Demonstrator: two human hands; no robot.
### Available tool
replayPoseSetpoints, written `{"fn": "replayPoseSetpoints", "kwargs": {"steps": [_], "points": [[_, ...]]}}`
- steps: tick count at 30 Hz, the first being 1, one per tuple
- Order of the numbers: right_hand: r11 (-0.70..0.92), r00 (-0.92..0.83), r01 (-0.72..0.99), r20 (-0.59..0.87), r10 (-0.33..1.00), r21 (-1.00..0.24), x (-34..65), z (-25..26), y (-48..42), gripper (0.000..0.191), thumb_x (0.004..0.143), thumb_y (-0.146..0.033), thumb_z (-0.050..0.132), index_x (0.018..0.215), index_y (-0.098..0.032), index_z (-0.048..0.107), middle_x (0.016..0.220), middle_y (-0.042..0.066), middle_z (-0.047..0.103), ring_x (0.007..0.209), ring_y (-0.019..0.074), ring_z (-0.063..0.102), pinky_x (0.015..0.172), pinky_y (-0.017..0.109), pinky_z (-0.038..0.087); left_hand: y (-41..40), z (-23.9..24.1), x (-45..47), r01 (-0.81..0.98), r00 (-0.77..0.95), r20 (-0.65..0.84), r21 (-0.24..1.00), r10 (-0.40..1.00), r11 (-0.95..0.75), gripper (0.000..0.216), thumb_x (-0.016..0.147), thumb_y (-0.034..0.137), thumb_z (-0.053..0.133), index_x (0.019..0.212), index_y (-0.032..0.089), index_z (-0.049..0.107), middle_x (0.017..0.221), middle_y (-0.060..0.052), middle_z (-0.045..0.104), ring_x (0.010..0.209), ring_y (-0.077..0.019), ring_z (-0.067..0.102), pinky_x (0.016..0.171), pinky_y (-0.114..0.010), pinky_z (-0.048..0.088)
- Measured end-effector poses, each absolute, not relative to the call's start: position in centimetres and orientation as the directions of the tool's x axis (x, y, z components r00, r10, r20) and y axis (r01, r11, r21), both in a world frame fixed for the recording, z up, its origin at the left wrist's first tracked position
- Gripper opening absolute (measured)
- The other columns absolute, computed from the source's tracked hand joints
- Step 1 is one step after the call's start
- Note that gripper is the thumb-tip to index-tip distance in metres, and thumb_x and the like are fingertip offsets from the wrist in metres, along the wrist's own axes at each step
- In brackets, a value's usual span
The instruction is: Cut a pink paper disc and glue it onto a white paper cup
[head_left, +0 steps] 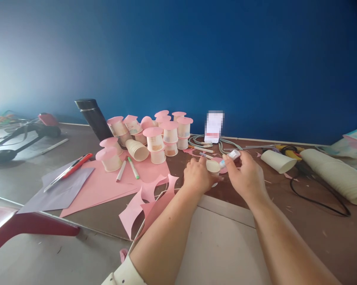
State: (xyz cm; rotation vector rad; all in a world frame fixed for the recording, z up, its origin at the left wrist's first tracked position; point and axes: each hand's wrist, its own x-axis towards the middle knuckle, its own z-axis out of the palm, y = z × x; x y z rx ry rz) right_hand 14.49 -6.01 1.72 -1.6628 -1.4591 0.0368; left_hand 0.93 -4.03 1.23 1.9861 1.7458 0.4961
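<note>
Near the table's front edge, my left hand (196, 174) is wrapped round a white paper cup (213, 167), whose open rim faces up. My right hand (248, 176) grips a small white tube (233, 154) with blue marks between thumb and fingers, its lower end close to the cup's rim. A pink paper disc (224, 169) shows behind the cup, partly hidden by it and my right hand. Left of my hands, several paper cups with pink discs (153, 139) on top stand in a group, some stacked in pairs.
A cup (137, 150) lies on pink sheets (101, 186) beside two markers (133, 168). A red cutter (68, 171) rests on grey paper. Pink offcuts (148, 198) lie by my left forearm. At right are a single cup (277, 161), nested cups (334, 174) and a black cable (311, 196). A phone (214, 127) stands behind.
</note>
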Motion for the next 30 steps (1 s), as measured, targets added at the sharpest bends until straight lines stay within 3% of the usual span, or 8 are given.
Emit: {"fn": "replayPoseSetpoints", "kwargs": {"steps": [6,12,17,20,23,25,27,30], "points": [[0.104,0.268,0.774,0.472,0.840,-0.625,14.8,2.0,-6.1,0.031,0.083,-0.054,0.057,0.074,-0.026,0.053,0.068,0.006,0.067,0.064,0.0245,0.062,0.060,0.033,0.042,-3.9,1.1,1.1,0.850,0.092,-0.017,0.522,0.996,-0.070,0.077,0.065,0.065,0.074,0.123,0.018,0.055,0.133,-0.020,0.056,0.129,-0.0384,0.050,0.102,-0.044,0.046],[0.100,0.204,0.801,0.426,0.881,-0.590,14.5,1.7,-6.4,0.029,0.081,-0.052,0.061,0.071,-0.025,0.056,0.065,0.003,0.067,0.058,0.0218,0.056,0.056,0.032,0.038,-3.7,0.6,1.3,0.855,0.011,0.022,0.518,1.000,-0.021,0.065,0.074,0.054,0.070,0.123,0.015,0.054,0.130,-0.021,0.058,0.125,-0.0368,0.054,0.101,-0.043,0.046],[0.091,0.323,0.728,0.457,0.829,-0.679,15.0,1.9,-6.3,0.036,0.082,-0.058,0.061,0.077,-0.023,0.062,0.069,0.006,0.069,0.066,0.0243,0.062,0.062,0.034,0.043,-3.9,1.6,0.8,0.845,0.068,-0.067,0.534,0.995,-0.022,0.086,0.064,0.055,0.080,0.133,0.015,0.048,0.139,-0.020,0.053,0.134,-0.0372,0.046,0.107,-0.041,0.042],[0.080,0.461,0.464,0.318,0.829,-0.882,15.5,2.0,-5.8,0.043,0.080,-0.064,0.063,0.083,-0.021,0.065,0.071,0.006,0.070,0.068,0.0236,0.064,0.066,0.036,0.048,-4.1,2.2,0.6,0.821,0.106,-0.100,0.569,0.989,-0.030,0.103,0.060,0.059,0.083,0.144,0.018,0.040,0.148,-0.020,0.046,0.139,-0.0400,0.040,0.110,-0.045,0.039],[0.161,0.461,0.001,0.144,0.876,-0.987,15.6,1.9,-5.2,0.045,0.073,-0.061,0.074,0.088,-0.019,0.066,0.080,0.006,0.071,0.067,0.0190,0.064,0.067,0.035,0.053,-4.1,2.2,0.5,0.747,0.129,0.008,0.657,0.992,-0.102,0.103,0.062,0.059,0.083,0.148,0.024,0.039,0.149,-0.016,0.047,0.139,-0.0386,0.040,0.111,-0.045,0.038],[0.178,0.426,-0.197,0.079,0.901,-0.964,15.4,1.9,-5.0,0.044,0.067,-0.054,0.082,0.087,-0.018,0.066,0.083,0.005,0.071,0.066,0.0168,0.063,0.066,0.033,0.055,-4.1,2.1,0.5,0.643,0.137,0.164,0.735,0.977,-0.214,0.085,0.068,0.054,0.082,0.141,0.029,0.049,0.143,-0.010,0.054,0.135,-0.0325,0.045,0.111,-0.040,0.039],[0.169,0.379,-0.294,0.048,0.924,-0.941,15.0,2.0,-5.1,0.043,0.064,-0.050,0.086,0.085,-0.018,0.066,0.082,0.004,0.071,0.065,0.0163,0.063,0.063,0.032,0.055,-4.2,1.9,0.6,0.508,0.144,0.289,0.799,0.946,-0.321,0.059,0.074,0.045,0.080,0.128,0.030,0.060,0.132,-0.005,0.063,0.125,-0.0261,0.053,0.105,-0.035,0.043],[0.145,0.287,-0.352,0.041,0.957,-0.924,14.6,2.2,-5.4,0.040,0.067,-0.050,0.085,0.085,-0.018,0.068,0.082,0.005,0.071,0.067,0.0172,0.064,0.061,0.032,0.056,-4.2,1.9,0.8,0.272,0.176,0.321,0.893,0.931,-0.359,0.032,0.082,0.035,0.074,0.112,0.026,0.068,0.111,-0.003,0.071,0.097,-0.0187,0.062,0.084,-0.030,0.050]]}}
